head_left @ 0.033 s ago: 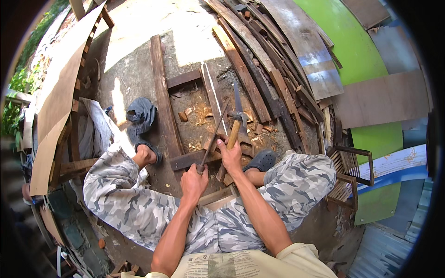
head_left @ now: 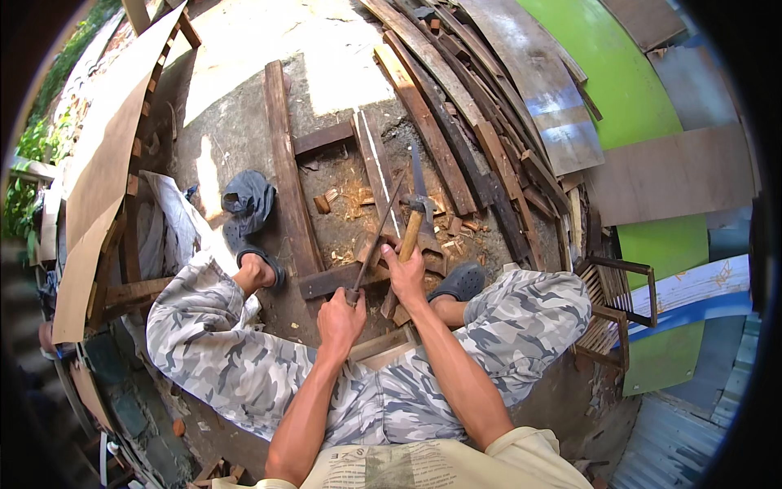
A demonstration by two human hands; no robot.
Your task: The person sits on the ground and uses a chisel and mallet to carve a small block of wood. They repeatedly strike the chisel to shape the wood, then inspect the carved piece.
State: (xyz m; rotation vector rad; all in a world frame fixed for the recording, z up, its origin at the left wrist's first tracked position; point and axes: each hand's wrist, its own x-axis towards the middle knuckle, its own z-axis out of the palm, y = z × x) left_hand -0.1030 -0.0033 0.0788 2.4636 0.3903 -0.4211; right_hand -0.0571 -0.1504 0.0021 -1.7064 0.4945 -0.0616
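My left hand (head_left: 340,320) is closed round the dark handle of a long, thin metal tool (head_left: 378,236). Its narrow blade slants up and away to the right; whether it is a file or a chisel I cannot tell. Beside it, my right hand (head_left: 406,273) grips a hammer (head_left: 413,228) by its pale wooden handle, with the metal head at the far end. Just beyond the hammer head, a saw blade (head_left: 418,169) points away from me. Both hands are above a short dark wooden crosspiece (head_left: 330,282) between my feet.
A dark wooden frame (head_left: 285,163) lies ahead, with wood chips (head_left: 358,200) scattered around it. Long planks (head_left: 432,130) are stacked at the right. A slatted wooden piece (head_left: 607,306) stands near my right knee. A board-topped bench (head_left: 102,187) runs along the left.
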